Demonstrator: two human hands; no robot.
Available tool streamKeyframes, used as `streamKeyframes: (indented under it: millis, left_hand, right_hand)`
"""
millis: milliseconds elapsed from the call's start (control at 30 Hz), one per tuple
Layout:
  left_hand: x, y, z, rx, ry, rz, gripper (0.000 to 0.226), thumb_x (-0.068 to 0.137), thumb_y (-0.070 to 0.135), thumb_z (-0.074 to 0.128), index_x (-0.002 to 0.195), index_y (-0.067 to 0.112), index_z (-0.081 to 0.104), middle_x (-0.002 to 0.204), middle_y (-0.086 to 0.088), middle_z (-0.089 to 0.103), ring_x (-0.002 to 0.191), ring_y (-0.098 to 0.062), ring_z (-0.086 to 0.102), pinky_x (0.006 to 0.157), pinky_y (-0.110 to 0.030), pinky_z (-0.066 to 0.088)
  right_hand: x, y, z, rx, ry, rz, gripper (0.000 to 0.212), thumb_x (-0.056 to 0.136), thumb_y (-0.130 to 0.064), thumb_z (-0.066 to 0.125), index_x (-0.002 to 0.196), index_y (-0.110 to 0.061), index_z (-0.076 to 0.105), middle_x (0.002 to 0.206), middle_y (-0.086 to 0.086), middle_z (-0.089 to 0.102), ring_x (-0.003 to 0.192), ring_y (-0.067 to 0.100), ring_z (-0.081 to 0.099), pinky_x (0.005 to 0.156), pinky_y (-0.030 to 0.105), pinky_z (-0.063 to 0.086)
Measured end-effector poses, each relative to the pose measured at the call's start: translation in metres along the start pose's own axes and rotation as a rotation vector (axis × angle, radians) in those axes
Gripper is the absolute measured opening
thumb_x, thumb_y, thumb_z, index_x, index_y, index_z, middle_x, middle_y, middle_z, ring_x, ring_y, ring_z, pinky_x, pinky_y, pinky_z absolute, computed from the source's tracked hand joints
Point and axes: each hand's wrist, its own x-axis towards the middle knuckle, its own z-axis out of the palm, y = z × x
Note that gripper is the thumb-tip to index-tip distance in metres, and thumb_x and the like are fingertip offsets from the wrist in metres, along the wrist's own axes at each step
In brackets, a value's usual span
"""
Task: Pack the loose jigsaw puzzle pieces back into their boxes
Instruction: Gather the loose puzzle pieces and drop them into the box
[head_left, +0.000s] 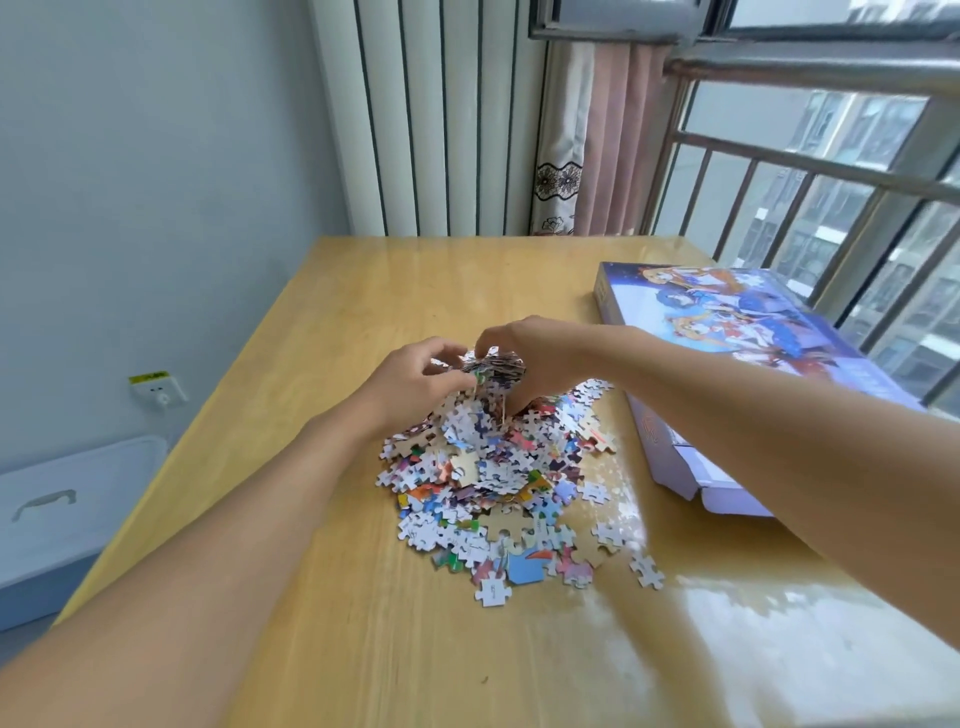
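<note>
A heap of loose jigsaw pieces (498, 483) lies in the middle of the wooden table (337, 649), some face down, white or brown. At the far end of the heap my left hand (410, 382) and my right hand (535, 358) cup a bunch of pieces (493, 366) between them, fingers curled round it just above the pile. A purple puzzle box (737, 332) with cartoon artwork lies on the right side of the table. Its near end flap (711, 483) is open, partly behind my right forearm.
A few stray pieces (647, 571) lie right of the heap. A window with metal bars (831, 171) runs along the right, a curtain (587, 140) at the far corner. A white lidded bin (62, 509) stands on the floor at the left, below a wall socket (158, 389).
</note>
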Motion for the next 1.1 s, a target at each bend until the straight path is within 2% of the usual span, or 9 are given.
streamKeyframes:
  millis: [167,300,367,467,533,600,767,967,1100]
  left_hand:
    - [0.009,0.016,0.013,0.143,0.05,-0.076,0.034,0.101,0.038,0.049,0.121,0.016,0.065,0.122,0.001,0.058,0.108,-0.017,0.053,0.087,-0.032,0.04]
    - [0.017,0.022,0.02,0.133,0.046,-0.09,0.024,0.102,0.038,0.044,0.098,0.023,0.062,0.095,-0.003,0.057,0.088,-0.02,0.053,0.076,-0.033,0.037]
    - [0.02,0.025,0.022,0.128,0.057,-0.077,0.023,0.102,0.038,0.045,0.091,0.025,0.059,0.089,-0.004,0.053,0.083,-0.018,0.048,0.069,-0.032,0.034]
    - [0.019,0.03,0.022,0.099,0.116,-0.052,0.029,0.103,0.034,0.045,0.101,0.019,0.07,0.098,-0.006,0.068,0.088,-0.021,0.058,0.073,-0.032,0.041]
    - [0.015,0.032,0.021,0.064,0.166,-0.035,0.028,0.103,0.031,0.047,0.106,0.016,0.071,0.106,-0.006,0.07,0.097,-0.02,0.062,0.084,-0.034,0.045]
    - [0.013,0.033,0.019,0.046,0.203,-0.006,0.027,0.102,0.031,0.048,0.104,0.017,0.071,0.105,-0.012,0.071,0.092,-0.021,0.06,0.08,-0.033,0.044]
    - [0.01,0.044,0.018,0.028,0.25,0.052,0.027,0.102,0.033,0.049,0.107,0.018,0.07,0.104,0.003,0.07,0.099,-0.022,0.065,0.086,-0.034,0.049]
    - [0.009,0.053,0.027,0.037,0.247,0.086,0.023,0.1,0.034,0.054,0.105,0.018,0.07,0.103,0.002,0.069,0.098,-0.016,0.063,0.076,-0.021,0.046]
    - [0.001,0.057,0.034,0.047,0.238,0.117,0.021,0.099,0.034,0.056,0.105,0.019,0.07,0.101,0.004,0.067,0.094,-0.011,0.061,0.069,-0.019,0.043]
  right_hand:
    - [-0.006,0.001,0.003,0.002,0.135,0.009,0.055,0.079,-0.037,0.076,0.129,-0.028,0.057,0.115,0.003,0.067,0.094,0.025,0.062,0.074,0.038,0.056]
    - [-0.009,0.002,0.009,-0.03,0.104,0.043,0.072,0.073,-0.054,0.08,0.135,-0.03,0.053,0.108,-0.003,0.062,0.094,0.023,0.059,0.069,0.033,0.048]
    - [-0.01,0.001,0.012,-0.018,0.125,0.031,0.065,0.076,-0.05,0.081,0.131,-0.024,0.058,0.1,-0.004,0.063,0.087,0.022,0.059,0.064,0.03,0.042]
    - [-0.013,0.005,0.013,0.045,0.225,0.039,0.045,0.08,-0.033,0.081,0.12,-0.02,0.065,0.098,0.001,0.068,0.081,0.024,0.061,0.062,0.031,0.047]
    - [-0.018,0.009,0.012,0.072,0.266,0.052,0.043,0.079,-0.028,0.082,0.119,-0.021,0.067,0.097,0.001,0.066,0.08,0.025,0.061,0.062,0.031,0.048]
    - [-0.025,0.012,0.008,0.134,0.315,0.078,0.041,0.08,-0.023,0.082,0.119,-0.018,0.069,0.099,0.002,0.065,0.081,0.023,0.059,0.064,0.028,0.044]
    - [-0.041,0.018,-0.006,0.497,0.42,0.203,0.04,0.078,-0.028,0.086,0.108,-0.006,0.071,0.087,-0.001,0.061,0.078,0.018,0.056,0.051,0.016,0.037]
    - [-0.063,0.017,0.003,0.882,0.459,0.331,0.037,0.079,-0.025,0.086,0.099,-0.006,0.062,0.079,0.005,0.065,0.066,0.017,0.066,0.057,0.031,0.062]
    - [-0.08,0.014,0.004,0.92,0.451,0.354,0.047,0.071,-0.031,0.091,0.072,-0.021,0.045,0.069,-0.007,0.047,0.064,0.01,0.057,0.056,0.029,0.06]
